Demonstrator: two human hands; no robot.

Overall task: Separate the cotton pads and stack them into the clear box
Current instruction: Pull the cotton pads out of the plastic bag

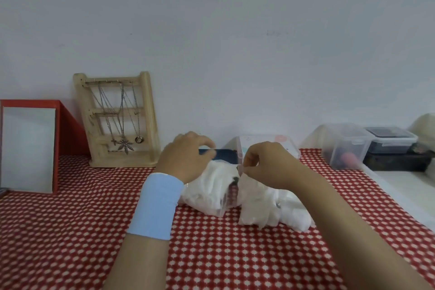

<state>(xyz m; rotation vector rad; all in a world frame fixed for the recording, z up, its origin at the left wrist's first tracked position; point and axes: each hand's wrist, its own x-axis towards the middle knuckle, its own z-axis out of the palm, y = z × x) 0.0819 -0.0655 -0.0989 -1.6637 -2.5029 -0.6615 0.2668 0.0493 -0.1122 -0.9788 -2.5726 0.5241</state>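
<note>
The grip of the right hand is closed in a pinch on the top edge of a cotton pad, just beside the heap of cotton pads spread beneath both hands. The left hand is curled above the heap; whether its grip holds anything cannot be told. The clear box is half buried among the pads on the worktop. A wooden necklace stand, a red-framed mirror and lidded plastic containers are ranged along the wall.
</note>
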